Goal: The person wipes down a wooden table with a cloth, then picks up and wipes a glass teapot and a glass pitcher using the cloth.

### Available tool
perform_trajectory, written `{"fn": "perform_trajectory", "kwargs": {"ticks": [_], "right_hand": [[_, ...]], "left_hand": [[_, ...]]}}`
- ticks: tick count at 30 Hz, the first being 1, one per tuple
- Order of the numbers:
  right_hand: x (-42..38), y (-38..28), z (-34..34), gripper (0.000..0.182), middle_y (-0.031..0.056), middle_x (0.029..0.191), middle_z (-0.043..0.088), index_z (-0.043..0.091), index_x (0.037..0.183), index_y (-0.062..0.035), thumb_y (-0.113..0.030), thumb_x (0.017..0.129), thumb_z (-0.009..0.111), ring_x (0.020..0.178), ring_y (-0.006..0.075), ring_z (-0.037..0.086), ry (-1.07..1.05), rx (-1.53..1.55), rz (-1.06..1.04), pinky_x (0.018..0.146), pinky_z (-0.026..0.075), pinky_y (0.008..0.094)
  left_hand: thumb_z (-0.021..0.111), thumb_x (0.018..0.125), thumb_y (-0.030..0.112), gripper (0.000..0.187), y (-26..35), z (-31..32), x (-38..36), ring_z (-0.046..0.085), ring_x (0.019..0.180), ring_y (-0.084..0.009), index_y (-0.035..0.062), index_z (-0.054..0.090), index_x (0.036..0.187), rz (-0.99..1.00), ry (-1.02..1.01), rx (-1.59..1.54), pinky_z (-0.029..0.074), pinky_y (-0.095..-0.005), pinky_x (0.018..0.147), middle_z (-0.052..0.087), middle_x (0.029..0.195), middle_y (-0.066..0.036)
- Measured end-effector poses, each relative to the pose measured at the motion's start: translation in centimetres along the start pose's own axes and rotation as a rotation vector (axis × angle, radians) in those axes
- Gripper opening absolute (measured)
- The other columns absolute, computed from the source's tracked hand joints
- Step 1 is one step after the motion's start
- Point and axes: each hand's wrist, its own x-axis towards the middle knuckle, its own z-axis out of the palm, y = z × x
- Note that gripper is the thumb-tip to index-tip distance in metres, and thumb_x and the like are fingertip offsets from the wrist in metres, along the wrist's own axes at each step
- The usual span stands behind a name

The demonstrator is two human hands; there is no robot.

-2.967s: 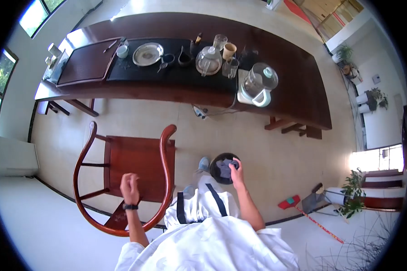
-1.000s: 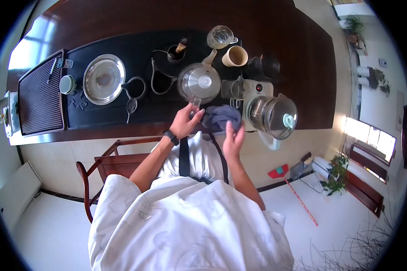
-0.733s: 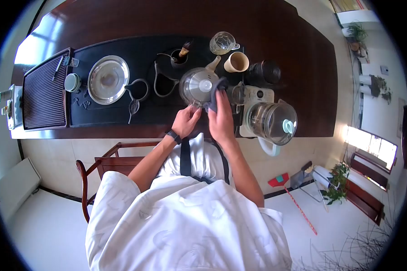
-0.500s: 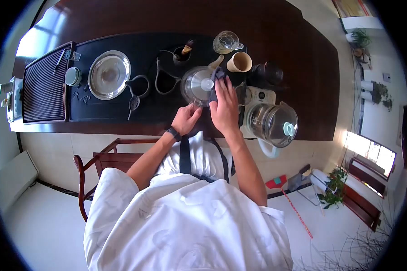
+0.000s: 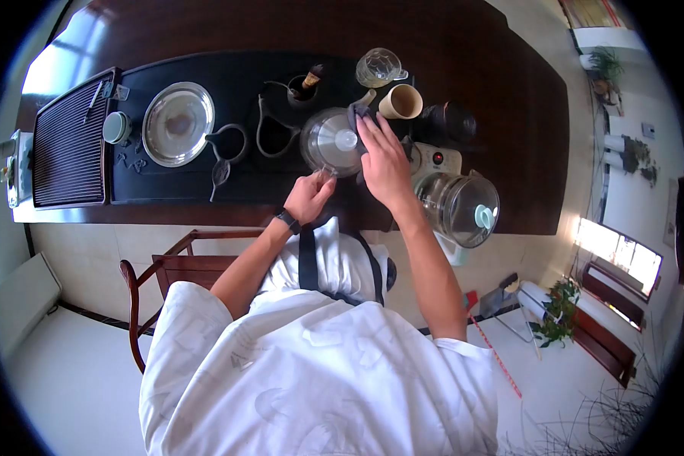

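Note:
A clear glass teapot (image 5: 321, 146) with a pale knob on its lid stands on the black tea tray. At the pot's near edge, the fingers of my left hand (image 5: 309, 196) are pinched together on what looks like its handle. My right hand (image 5: 386, 169) presses a dark cloth (image 5: 359, 112) against the right side of the pot, near the spout (image 5: 368, 97). Part of the cloth is hidden under the fingers. Just beyond that hand, a tan cup (image 5: 400, 102) leans toward me, and a glass mug (image 5: 378, 68) is behind it.
On the black tray (image 5: 167, 182) are a round silver plate (image 5: 167, 152), a strainer (image 5: 220, 173), dark pitchers and a brush (image 5: 311, 76). A slatted tea board (image 5: 72, 144) is at the left. To the right stand an electric base (image 5: 439, 158) and a large glass kettle (image 5: 452, 213).
My right hand and the cloth have shifted slightly along the pot's side. A red light now shows on the electric base. The whole view has moved a little.

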Motion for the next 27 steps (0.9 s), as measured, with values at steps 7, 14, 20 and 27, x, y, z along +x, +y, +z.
{"fn": "perform_trajectory", "kwargs": {"ticks": [7, 14, 20, 27], "right_hand": [[-3.6, -1.4, -0.2, 0.056, 0.0117, 0.146, 0.048, 0.05, 0.14, -0.0033, 0.0, 0.084, 0.055, 0.136, 0.0382, 0.043, -0.038, -0.106, 0.072, 0.11, 0.04, 0.0451], [0.9, -1.3, -1.0, 0.055, 0.0127, 0.146, 0.049, 0.049, 0.14, -0.0037, 0.003, 0.085, 0.05, 0.131, 0.0384, 0.046, -0.036, -0.032, 0.058, 0.106, 0.044, 0.044], [-3.0, -1.8, -1.0, 0.057, 0.013, 0.149, 0.045, 0.047, 0.142, -0.0036, 0.004, 0.085, 0.049, 0.132, 0.0367, 0.045, -0.082, -0.058, 0.139, 0.105, 0.044, 0.0431], [1.5, -1.4, -1.4, 0.058, 0.0129, 0.147, 0.047, 0.047, 0.143, -0.0069, 0.005, 0.086, 0.05, 0.131, 0.0349, 0.046, -0.074, 0.06, 0.096, 0.107, 0.043, 0.0425]], "left_hand": [[0.057, 0.097, 0.025, 0.031, -0.1, -0.9, 0.2, 0.053, 0.059, -0.0291, -0.0026, 0.058, 0.082, -0.005, -0.04, 0.098, 0.045, -0.0393, 0.061, 0.058, 0.067, -0.017], [0.056, 0.096, 0.026, 0.031, -0.5, -0.2, 0.5, 0.057, 0.062, -0.0348, -0.0022, 0.058, 0.082, 0.024, -0.001, 0.042, 0.045, -0.0416, 0.062, 0.058, 0.068, -0.019], [0.057, 0.098, 0.022, 0.03, 0.0, -0.9, 0.3, 0.045, 0.058, -0.0137, -0.0027, 0.055, 0.081, 0.048, -0.026, 0.076, 0.043, -0.0325, 0.056, 0.051, 0.062, -0.008], [0.057, 0.094, 0.025, 0.029, 0.6, -1.0, 0.5, 0.057, 0.063, -0.0384, -0.0015, 0.058, 0.081, -0.013, -0.038, 0.11, 0.045, -0.0429, 0.06, 0.058, 0.07, -0.021]]}}
